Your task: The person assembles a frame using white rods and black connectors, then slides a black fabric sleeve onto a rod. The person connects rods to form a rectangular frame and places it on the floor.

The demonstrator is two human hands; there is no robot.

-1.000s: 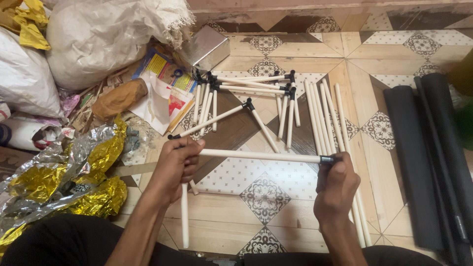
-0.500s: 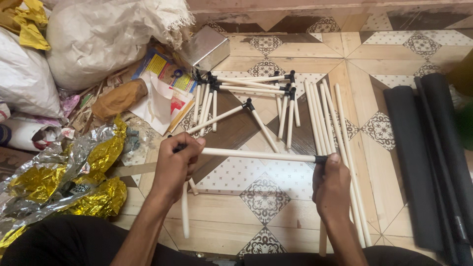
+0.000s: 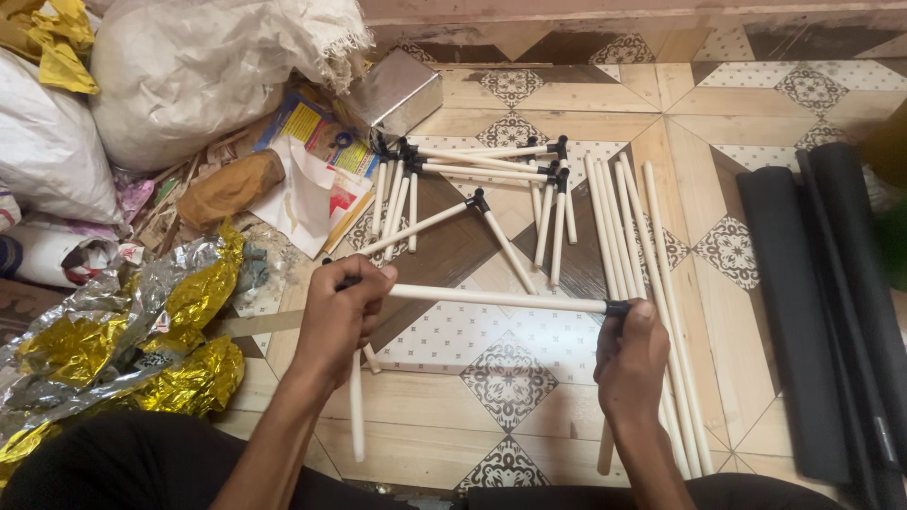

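Observation:
A frame of white rods joined by black corner connectors is held over the patterned floor. Its horizontal white rod runs between both hands. My left hand grips the black connector at the rod's left end, with another white rod hanging down below it. My right hand is closed around the black connector at the right end, and a rod points down beneath it.
More rods with black connectors lie on the floor ahead, and several loose white rods lie to the right. Black rolled mats are at far right. Gold and silver foil, sacks, papers and a metal box crowd the left.
The right hand has slid up along the vertical rod to the corner connector. The left hand and the horizontal rod have barely moved.

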